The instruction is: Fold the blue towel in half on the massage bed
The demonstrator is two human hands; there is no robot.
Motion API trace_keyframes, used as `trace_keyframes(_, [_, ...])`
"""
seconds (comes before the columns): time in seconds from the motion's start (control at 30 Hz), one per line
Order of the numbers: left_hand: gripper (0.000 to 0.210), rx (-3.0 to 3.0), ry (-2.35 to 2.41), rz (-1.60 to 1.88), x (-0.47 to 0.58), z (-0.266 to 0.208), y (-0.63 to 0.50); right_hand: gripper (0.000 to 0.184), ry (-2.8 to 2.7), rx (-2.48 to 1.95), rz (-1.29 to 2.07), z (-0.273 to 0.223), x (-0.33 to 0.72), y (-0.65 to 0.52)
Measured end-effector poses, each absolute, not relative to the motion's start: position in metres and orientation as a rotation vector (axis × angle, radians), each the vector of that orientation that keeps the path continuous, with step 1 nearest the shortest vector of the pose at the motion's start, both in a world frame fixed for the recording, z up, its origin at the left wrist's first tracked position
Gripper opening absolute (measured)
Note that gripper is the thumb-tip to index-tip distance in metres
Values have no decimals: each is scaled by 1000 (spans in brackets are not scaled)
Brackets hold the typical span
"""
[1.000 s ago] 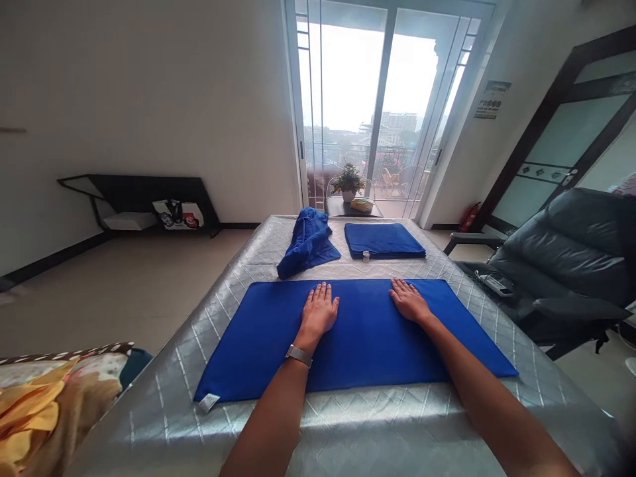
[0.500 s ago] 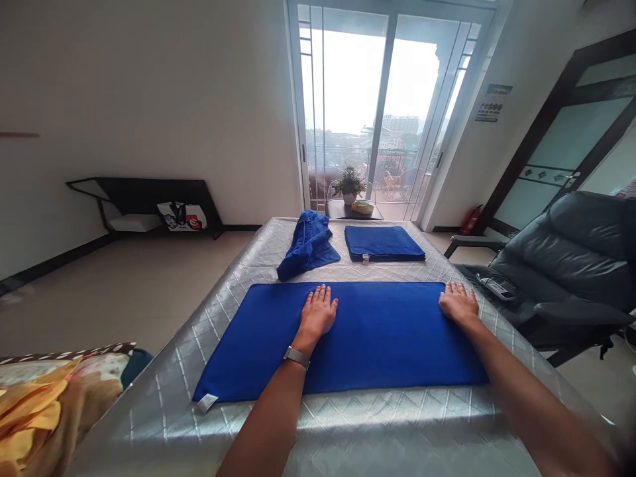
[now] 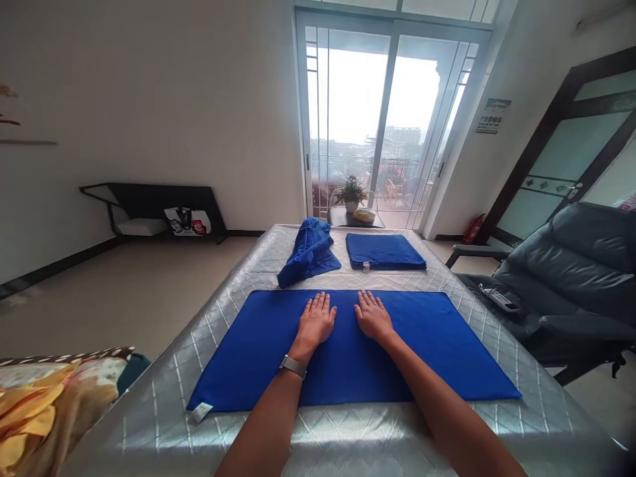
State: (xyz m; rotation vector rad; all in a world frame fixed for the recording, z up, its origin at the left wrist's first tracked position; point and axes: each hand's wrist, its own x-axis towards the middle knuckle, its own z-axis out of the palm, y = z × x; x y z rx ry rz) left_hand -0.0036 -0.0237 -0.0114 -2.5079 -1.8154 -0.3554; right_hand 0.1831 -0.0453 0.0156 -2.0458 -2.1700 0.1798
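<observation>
A blue towel [image 3: 442,358] lies spread flat across the table, a white tag [image 3: 202,411] at its near left corner. My left hand [image 3: 317,319], with a watch band [image 3: 293,366] on the wrist, rests palm down left of the towel's middle. Just to the right, my right hand [image 3: 373,316] also lies flat on the cloth, fingers stretched toward the far edge. Neither hand grips anything. Beyond the towel sit a crumpled blue towel [image 3: 311,253] on the left and a stack of folded blue towels [image 3: 386,251] on the right.
A silver quilted cover [image 3: 238,278] drapes the table. To the right stands a dark recliner [image 3: 581,271] with a white power strip [image 3: 499,298] on its seat. Yellow cloth [image 3: 30,411] is heaped at the near left. A potted plant [image 3: 351,192] stands beyond the far edge.
My right hand has moved left from the towel's far right corner to beside my left hand. My left hand stays in place. The view has tilted up slightly.
</observation>
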Motion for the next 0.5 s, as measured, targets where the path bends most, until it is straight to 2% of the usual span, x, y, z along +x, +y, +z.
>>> trace_keyframes(0.17, [58,-2525,-1745,-402,6,-7,-28,63,-2168,-2041,175,13,186,-46])
trace_keyframes(0.33, [62,-2773,-1425,-357,48,-1,-28,61,-2234,-2005,150,13,189,-48])
trace_keyframes(0.5, [75,-2785,-1635,-318,62,2,-13,61,-2204,-1996,183,12,190,-47])
